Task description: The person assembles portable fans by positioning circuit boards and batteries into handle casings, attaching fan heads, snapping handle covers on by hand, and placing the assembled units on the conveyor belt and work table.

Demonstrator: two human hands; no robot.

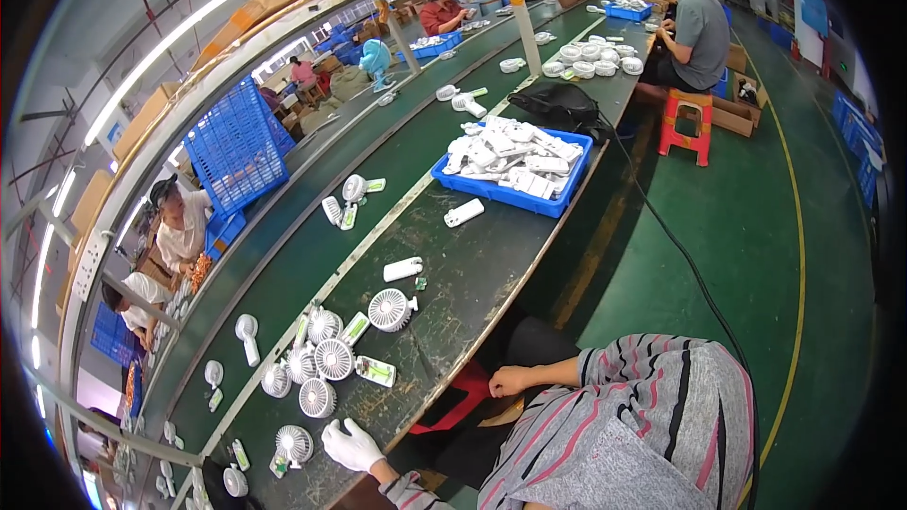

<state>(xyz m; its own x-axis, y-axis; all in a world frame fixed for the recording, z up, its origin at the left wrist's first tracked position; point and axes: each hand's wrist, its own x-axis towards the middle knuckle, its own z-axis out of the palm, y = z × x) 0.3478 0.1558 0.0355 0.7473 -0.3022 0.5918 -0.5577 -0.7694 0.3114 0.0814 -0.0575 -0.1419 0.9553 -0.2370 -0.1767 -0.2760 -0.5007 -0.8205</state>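
Note:
My left hand (352, 447), in a white glove, rests at the table's edge with its fingers apart and nothing in it. Just beside it lies a small white handheld fan (294, 445). My right hand (510, 381) is bare and loosely curled over my lap, off the table, with nothing seen in it. Several more white fan heads (333, 359) sit in a cluster beyond the left hand, some with green-and-white circuit pieces (376, 371) attached or alongside. Farther up the table are a white handle shell (402, 269) and a small green piece (421, 283).
A blue tray (557, 207) heaped with white handle shells stands farther along the table, a black bag (557, 104) behind it. A green conveyor belt (312, 236) carrying fans runs alongside. A dark cable (675, 246) hangs past the table's right side. Co-workers sit along the line, one on a red stool (687, 123).

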